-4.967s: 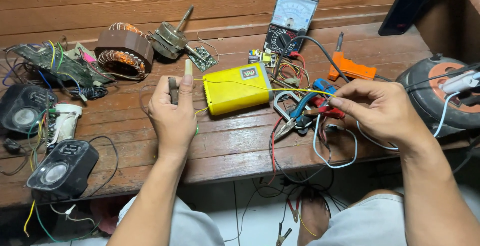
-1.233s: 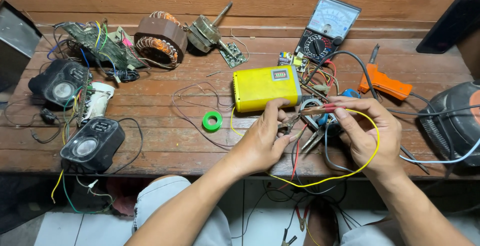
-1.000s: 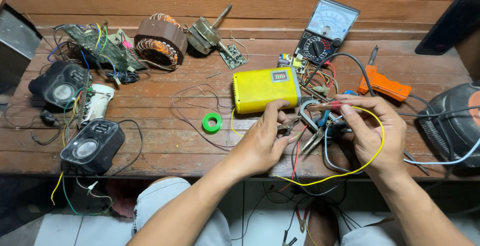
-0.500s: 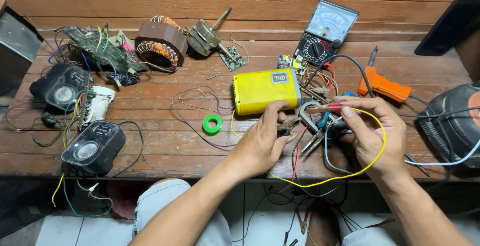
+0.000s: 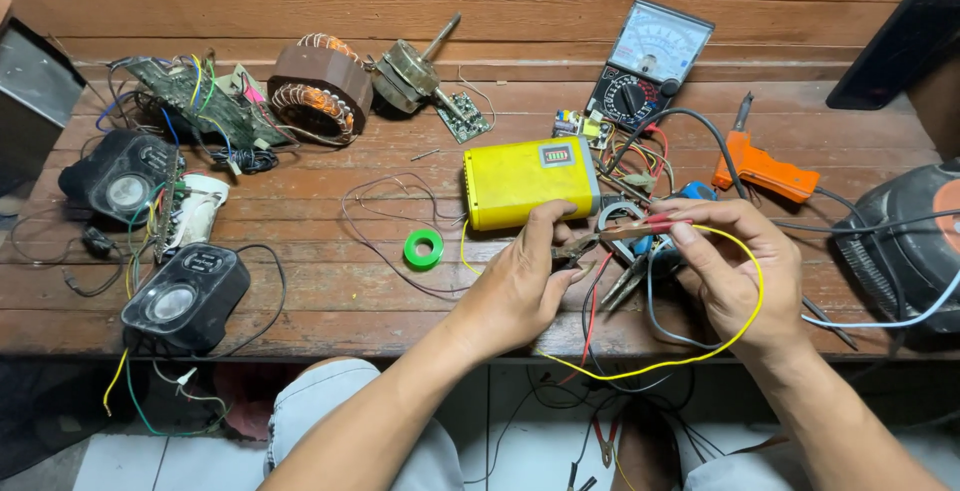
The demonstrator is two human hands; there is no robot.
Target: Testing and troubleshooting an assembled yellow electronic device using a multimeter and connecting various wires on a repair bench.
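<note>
My left hand (image 5: 525, 276) grips small pliers (image 5: 578, 249) just in front of the yellow box (image 5: 528, 179), with the jaws pointing right. My right hand (image 5: 735, 271) pinches the end of a yellow wire (image 5: 752, 291) beside a red-sleeved lead (image 5: 655, 223), fingertips almost meeting the pliers' tip. The wire loops around that hand, hangs below the bench edge and runs back to the box. A tangle of red, blue and grey leads lies under both hands.
On the wooden bench (image 5: 300, 271) lie a green tape roll (image 5: 423, 248), an analog multimeter (image 5: 650, 66), an orange soldering gun (image 5: 765, 169), a motor stator (image 5: 320, 86), a rotor (image 5: 412, 73), circuit boards (image 5: 190, 101) and two black speakers (image 5: 185, 296). A fan housing (image 5: 905, 251) sits right.
Five seconds ago my left hand held a small tool upright left of the box; now both hands meet in front of it. A green tape roll now lies on the bench. Little movement in the last second.
</note>
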